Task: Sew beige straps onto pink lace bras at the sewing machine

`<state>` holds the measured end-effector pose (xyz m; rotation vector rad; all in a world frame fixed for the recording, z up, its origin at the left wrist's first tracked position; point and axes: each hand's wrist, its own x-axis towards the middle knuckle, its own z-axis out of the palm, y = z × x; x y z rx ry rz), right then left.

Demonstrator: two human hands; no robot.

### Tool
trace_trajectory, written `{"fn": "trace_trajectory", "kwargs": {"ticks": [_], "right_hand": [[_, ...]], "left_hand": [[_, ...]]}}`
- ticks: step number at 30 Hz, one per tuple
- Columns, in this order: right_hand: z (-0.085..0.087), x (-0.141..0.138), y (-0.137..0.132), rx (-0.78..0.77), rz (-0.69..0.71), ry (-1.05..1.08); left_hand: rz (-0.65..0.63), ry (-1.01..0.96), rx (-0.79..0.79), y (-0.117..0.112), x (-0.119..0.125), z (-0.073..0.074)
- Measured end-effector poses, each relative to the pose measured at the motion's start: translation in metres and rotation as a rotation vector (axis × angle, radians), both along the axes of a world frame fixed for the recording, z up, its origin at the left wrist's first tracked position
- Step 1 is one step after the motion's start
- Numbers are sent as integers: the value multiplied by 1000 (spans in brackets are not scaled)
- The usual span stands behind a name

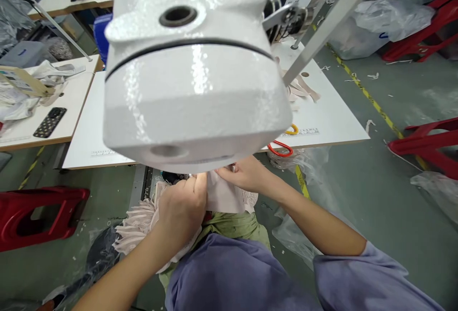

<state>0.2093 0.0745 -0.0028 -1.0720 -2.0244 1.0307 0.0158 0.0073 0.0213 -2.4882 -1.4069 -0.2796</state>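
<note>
Left hand [184,201]: curled, pinching the pale cloth [223,197].
Right hand [246,175]: pinching the same cloth; the machine hides some fingertips.
Pale cloth: between the hands, just off the table's [339,120] near edge.
Feel: looks light, soft and floppy; probably best held by both sides, gently.
White machine [196,106]: sticks out over the near edge.
Red loop handle [281,154]: pokes past that edge, right of the machine.

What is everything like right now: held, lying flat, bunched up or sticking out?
Left hand: closed on the pale cloth
Right hand: pinching the pale cloth
Pale cloth: held between both hands
Frilly fabric: bunched in folds
Phone: lying flat
Red handle loop: sticking out past the table edge
White machine: upright; running or stopped, can't tell
</note>
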Motion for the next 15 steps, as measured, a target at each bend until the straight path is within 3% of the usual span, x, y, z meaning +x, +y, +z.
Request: {"fn": "trace_trajectory", "kwargs": {"ticks": [5, 9, 15], "right_hand": [[12, -4, 13, 54, 55, 72], [18, -5, 18, 1, 74, 91], [17, -4, 17, -13, 76, 80]], "left_hand": [[57, 44, -3, -4, 12, 5], [87, 76, 10, -6, 16, 8], [81, 70, -20, -6, 14, 9]]}}
